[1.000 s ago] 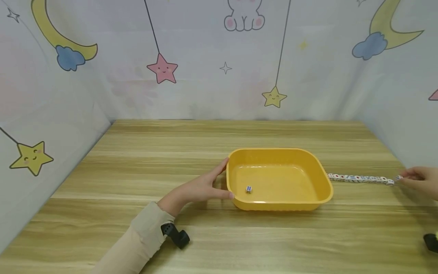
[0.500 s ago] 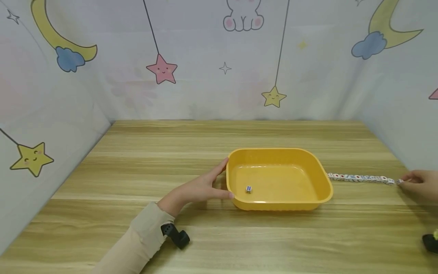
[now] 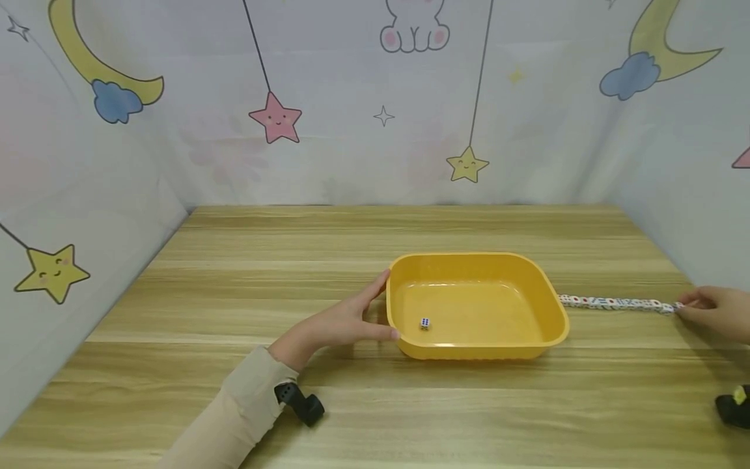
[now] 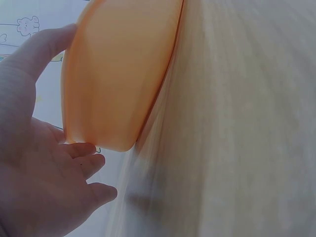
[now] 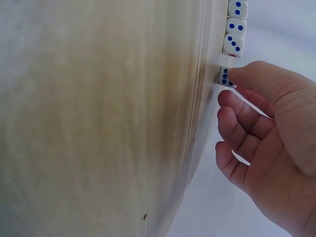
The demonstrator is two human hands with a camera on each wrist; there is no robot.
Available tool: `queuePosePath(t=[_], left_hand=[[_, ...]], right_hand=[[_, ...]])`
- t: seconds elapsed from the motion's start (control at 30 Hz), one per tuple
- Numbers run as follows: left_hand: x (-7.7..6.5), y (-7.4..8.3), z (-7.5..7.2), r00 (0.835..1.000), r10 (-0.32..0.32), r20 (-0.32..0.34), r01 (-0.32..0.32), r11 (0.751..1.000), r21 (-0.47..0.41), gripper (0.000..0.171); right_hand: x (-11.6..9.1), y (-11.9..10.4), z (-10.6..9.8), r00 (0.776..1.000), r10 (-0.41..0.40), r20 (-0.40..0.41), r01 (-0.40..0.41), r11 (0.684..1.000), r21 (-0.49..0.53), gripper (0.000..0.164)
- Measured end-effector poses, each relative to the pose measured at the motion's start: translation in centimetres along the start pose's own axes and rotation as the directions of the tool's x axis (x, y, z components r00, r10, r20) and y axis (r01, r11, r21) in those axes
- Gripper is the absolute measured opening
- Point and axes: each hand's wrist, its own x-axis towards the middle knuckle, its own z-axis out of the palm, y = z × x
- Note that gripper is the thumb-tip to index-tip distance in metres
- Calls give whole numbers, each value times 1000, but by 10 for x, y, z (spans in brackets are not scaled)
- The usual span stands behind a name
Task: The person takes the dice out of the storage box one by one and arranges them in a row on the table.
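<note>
A yellow plastic basin (image 3: 477,352) stands on the table, with a single white die (image 3: 425,324) inside near its left end. My left hand (image 3: 346,320) touches the basin's left end, thumb and index finger spread along the rim. In the left wrist view, the other fingertips (image 4: 102,192) hang apart from the basin wall. To the basin's right runs a straight row of white dice (image 3: 615,304) with blue and red dots. At the right end of this row, my right hand (image 3: 717,312) pinches a die (image 5: 224,77); a small gap separates it from the row in the right wrist view.
The wood-grain table (image 3: 234,273) is bounded by a pale cloth backdrop (image 3: 340,169) at the back and both sides. Black wrist cameras sit on the left wrist (image 3: 301,404) and on the right wrist (image 3: 734,409).
My right hand lowers its die toward the table, then brings it left against or very near the row's end. My left hand, the basin and the die inside stay put.
</note>
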Motion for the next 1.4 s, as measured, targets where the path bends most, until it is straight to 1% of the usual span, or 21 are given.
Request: queuePosePath(t=[0.1,0.23,0.37,0.47,0.5,0.57,0.67,0.7,0.73,0.8,0.9,0.93,1.0,1.1,1.2,1.3,1.37,1.4], left_hand=[[0,1,0,1000,0,-2,0,1000,3,103],[-1,1,0,1000,3,0,-3,1000,4,103],[0,0,0,1000,7,4,-7,1000,0,103],[-1,1,0,1000,14,5,-14,1000,-4,103],[-2,5,0,1000,11,6,-11,1000,-9,102],[-3,6,0,1000,9,8,-9,1000,-13,102],[-4,8,-1,1000,6,6,-6,1000,-11,103],[-4,8,-1,1000,4,6,-4,1000,-9,103],[-2,4,0,1000,7,4,-7,1000,-5,103],[-2,4,0,1000,5,2,-5,1000,-2,103],[-2,4,1,1000,9,5,-9,1000,-8,103],[-2,4,1,1000,12,6,-12,1000,-11,103],[-2,4,1,1000,23,9,-22,1000,-13,103],[-2,4,1,999,30,10,-30,999,-15,103],[-2,3,1,1000,22,10,-21,1000,-13,102],[-2,3,1,1000,19,11,-19,1000,-13,102],[-2,3,1,1000,20,12,-19,1000,-15,102],[-2,4,1,1000,19,12,-18,1000,-17,103]], right_hand=[[1,0,0,1000,-6,14,6,1000,11,39],[3,0,1,1000,-9,12,9,1000,13,40],[3,-2,0,1000,-8,10,8,1000,14,44],[1,-11,-5,1000,-16,21,15,1000,23,46],[0,-16,-8,999,-18,28,17,1000,23,47],[1,-26,-15,999,-25,31,24,999,21,46],[5,-37,-25,999,-48,-5,48,999,20,44],[8,-37,-25,998,-50,-47,51,999,14,39],[10,-40,-27,996,-62,-71,63,998,12,37],[13,-48,-30,991,-88,-98,89,996,3,35],[13,-73,-36,986,-123,-111,122,992,-17,35],[12,-86,-41,986,-138,-90,137,990,-19,39],[9,-108,-45,984,-159,-86,158,987,-18,38],[5,-143,-52,981,-181,-74,183,983,22,36],[2,-173,-56,974,-215,-71,219,974,55,31],[0,-195,-57,959,-273,-82,278,958,69,26],[1,-206,-56,938,-334,-89,341,937,72,24],[1,-210,-55,932,-350,-90,356,932,72,23]])
